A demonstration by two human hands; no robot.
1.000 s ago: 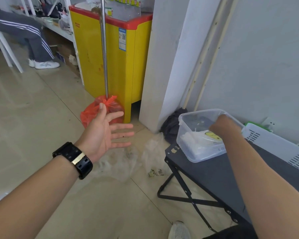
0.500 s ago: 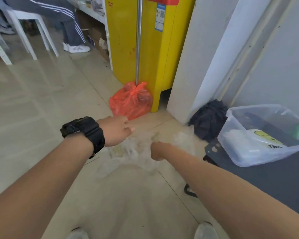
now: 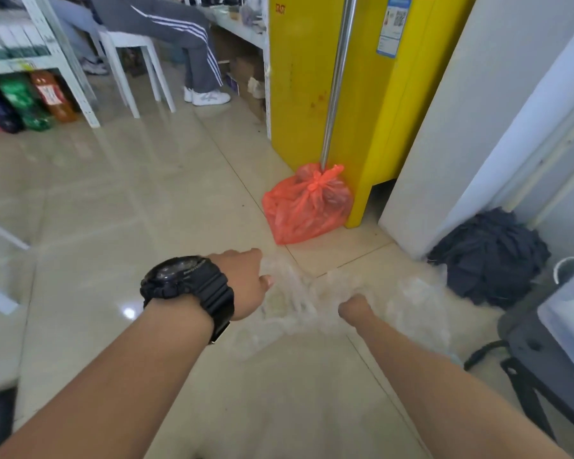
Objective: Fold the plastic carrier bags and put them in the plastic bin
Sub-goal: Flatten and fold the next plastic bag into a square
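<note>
Crumpled clear plastic carrier bags (image 3: 299,298) lie on the tiled floor in front of me, with more clear film (image 3: 411,293) spreading to the right. My left hand (image 3: 246,283), with a black watch on its wrist, reaches down to the left edge of the bags; its fingers curl into the film. My right hand (image 3: 355,308) is a fist closed in the middle of the same film. The clear plastic bin (image 3: 567,313) shows only as a blurred corner at the right edge, on a dark folding table (image 3: 537,352).
A tied red bag (image 3: 307,203) sits by a metal pole (image 3: 335,81) against a yellow cabinet (image 3: 312,77). A dark cloth heap (image 3: 487,256) lies by the white wall corner. A seated person's legs (image 3: 193,44), a white chair and shelving are at the back left.
My right hand left the bin, dropped to the floor and closed on the clear bags. My left hand turned palm-down and reached the film. The view tilted down and left.
</note>
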